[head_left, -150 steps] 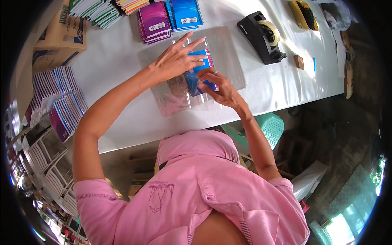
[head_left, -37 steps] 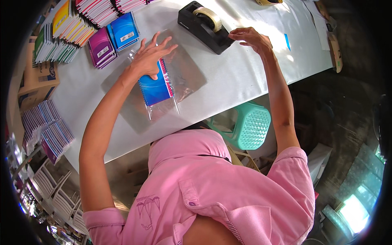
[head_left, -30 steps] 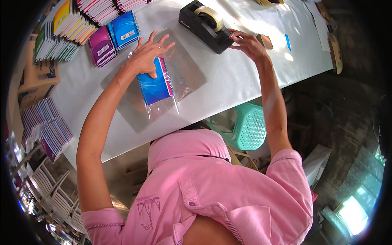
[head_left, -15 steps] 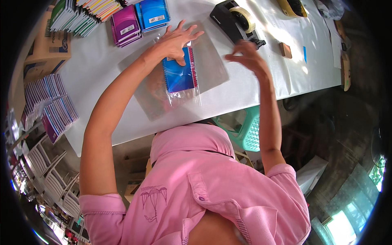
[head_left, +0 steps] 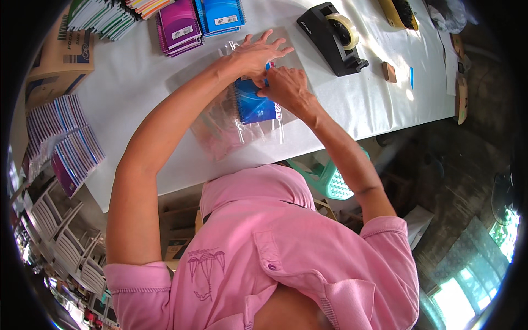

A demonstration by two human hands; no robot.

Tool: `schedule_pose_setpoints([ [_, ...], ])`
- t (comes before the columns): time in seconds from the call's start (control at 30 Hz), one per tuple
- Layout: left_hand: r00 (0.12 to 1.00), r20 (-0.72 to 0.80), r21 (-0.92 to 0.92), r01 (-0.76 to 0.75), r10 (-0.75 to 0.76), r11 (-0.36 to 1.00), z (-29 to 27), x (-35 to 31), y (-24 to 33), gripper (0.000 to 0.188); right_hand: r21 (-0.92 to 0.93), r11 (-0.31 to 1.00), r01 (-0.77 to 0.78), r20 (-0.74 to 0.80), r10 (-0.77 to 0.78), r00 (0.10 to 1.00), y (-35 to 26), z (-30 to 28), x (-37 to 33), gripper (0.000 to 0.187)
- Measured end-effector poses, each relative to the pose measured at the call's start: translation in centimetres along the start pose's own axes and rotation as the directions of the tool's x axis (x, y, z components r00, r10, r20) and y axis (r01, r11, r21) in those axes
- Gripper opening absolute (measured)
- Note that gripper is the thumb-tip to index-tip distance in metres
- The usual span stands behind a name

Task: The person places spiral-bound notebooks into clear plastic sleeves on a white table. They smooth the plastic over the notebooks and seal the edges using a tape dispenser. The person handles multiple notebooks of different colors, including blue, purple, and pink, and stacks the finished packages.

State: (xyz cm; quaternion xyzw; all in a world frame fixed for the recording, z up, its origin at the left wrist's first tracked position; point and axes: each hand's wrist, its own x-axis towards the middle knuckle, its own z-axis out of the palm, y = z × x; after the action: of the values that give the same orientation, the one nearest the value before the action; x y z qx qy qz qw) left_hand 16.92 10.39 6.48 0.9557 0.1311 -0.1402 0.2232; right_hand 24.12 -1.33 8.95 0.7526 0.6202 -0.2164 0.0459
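Observation:
A blue spiral notebook lies in a loose clear plastic wrapper on a flat translucent sheet. My left hand rests across its far end, fingers spread and pointing away from me, thumb down near the cover. Beside it, my right hand bears down on the notebook's upper right part with curled fingers. Whatever lies under those fingertips is hidden. To the right of both hands stands a black tape dispenser with a roll of clear tape.
Purple notebooks and blue notebooks are stacked at the back. At the left are a cardboard box and bundled notebooks. A small brown block sits at the right; a green plastic stool stands below the table edge.
My right hand has come left from beside the tape dispenser onto the notebook, its fingers now curled. My left hand stays spread at the notebook's far end.

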Motion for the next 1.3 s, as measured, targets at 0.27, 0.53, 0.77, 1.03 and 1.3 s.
schedule_pose_setpoints([
  [0.27,0.692,-0.661,-0.466,-0.076,-0.290,0.882,1.4,-6.8,-1.6,0.090,0.353,0.919,-0.175,0.287,0.071,0.955,5.7,3.1,0.6,0.076],
  [0.53,0.809,-0.445,-0.240,0.306,-0.385,0.921,9.0,-12.3,2.3,0.070,0.979,0.196,-0.051,0.032,0.097,0.995,2.9,5.7,-3.0,0.083],
  [0.77,0.724,-0.372,-0.920,-0.371,-0.581,0.126,6.6,-13.5,4.3,0.088,0.819,0.373,0.435,-0.476,0.019,0.879,1.7,2.9,-3.8,0.089],
  [1.03,0.717,-0.512,-0.826,-0.258,-0.473,0.502,6.7,-12.7,2.6,0.098,0.791,0.323,0.519,-0.508,-0.126,0.852,3.3,3.6,-3.5,0.099],
  [1.3,0.831,-0.373,-0.717,0.023,-0.412,0.696,5.3,-12.8,3.6,0.098,0.796,0.358,0.488,-0.456,-0.176,0.873,2.1,3.7,-4.1,0.118],
])
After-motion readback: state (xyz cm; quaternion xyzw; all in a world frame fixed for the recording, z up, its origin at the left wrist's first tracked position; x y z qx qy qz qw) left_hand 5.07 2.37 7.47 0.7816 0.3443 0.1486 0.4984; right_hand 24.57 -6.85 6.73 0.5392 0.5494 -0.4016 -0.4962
